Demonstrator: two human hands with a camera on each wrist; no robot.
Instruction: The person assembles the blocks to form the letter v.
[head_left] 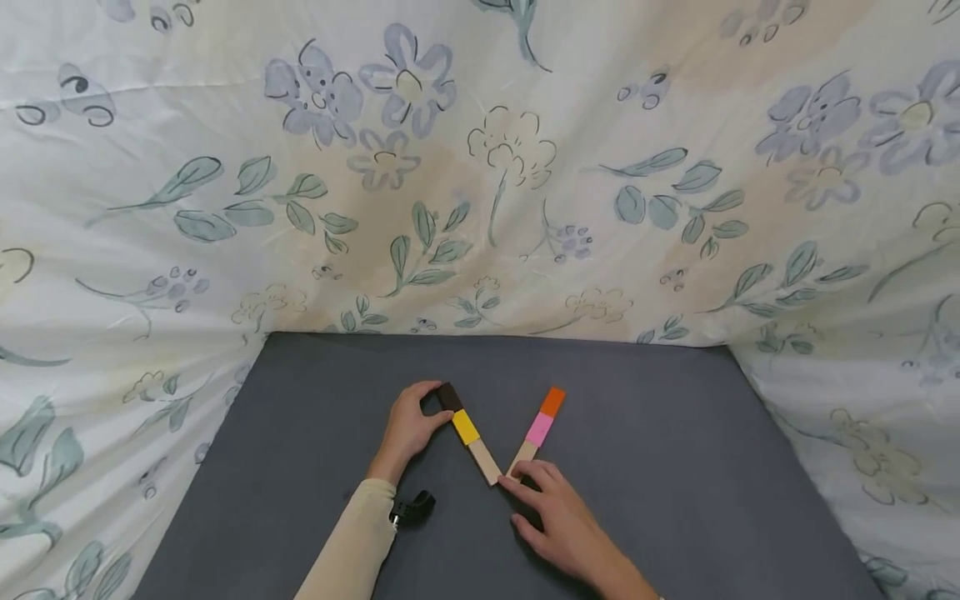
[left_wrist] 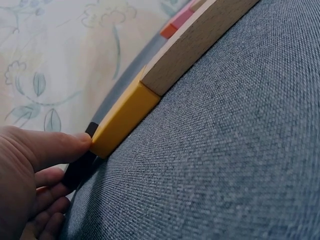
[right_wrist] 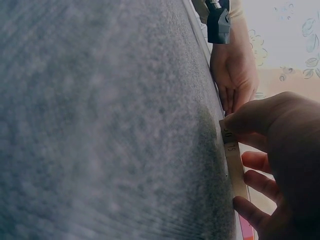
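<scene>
Two rows of small rectangular blocks form a V on the dark cloth. The left row has a dark brown block, a yellow block and a plain wooden block. My left hand pinches the dark brown block, its thumb at the joint with the yellow one. In the right row are an orange block, a pink block and a second plain wooden block with dark printed marks. My right hand touches that wooden block near its lower end, partly hiding it; the thumb lies apart.
A dark grey cloth surface lies under the blocks. Flower-patterned fabric rises behind it and along both sides. A black strap mount sticks out from my left wrist over the surface.
</scene>
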